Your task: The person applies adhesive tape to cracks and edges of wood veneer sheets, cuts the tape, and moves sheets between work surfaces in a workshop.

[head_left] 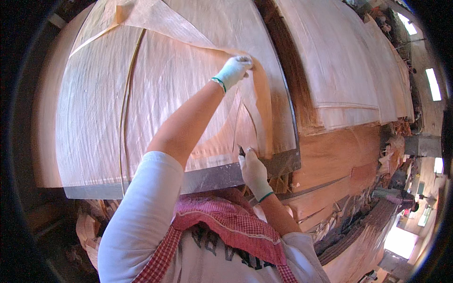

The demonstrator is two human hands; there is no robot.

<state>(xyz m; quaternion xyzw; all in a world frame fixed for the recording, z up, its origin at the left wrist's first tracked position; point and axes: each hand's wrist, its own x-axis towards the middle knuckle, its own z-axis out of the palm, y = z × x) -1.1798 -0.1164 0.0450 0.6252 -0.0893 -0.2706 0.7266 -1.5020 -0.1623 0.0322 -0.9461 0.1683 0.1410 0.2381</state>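
Observation:
My left hand (234, 70), in a white glove with a green cuff, reaches across the large wood veneer sheet (94, 122). Its fingers are closed on the edge of a loose strip of veneer (263, 99), which curls up and bends toward me on the right. Another length of this loose veneer (165, 23) stretches away to the far left, folded at its end. Near the front edge, my right hand (254, 172), also gloved, is wrapped round a small dark knife (241, 151), its tip pointing away from me. Between the hands a narrow pointed opening (246, 125) shows in the veneer.
A thin cord-like strip (126, 104) runs down the sheet on the left. The dark table edge (212, 178) is just before my body. More stacked veneer sheets (344, 61) lie to the right, past a dark gap. Scraps and a distant person (401, 198) are at far right.

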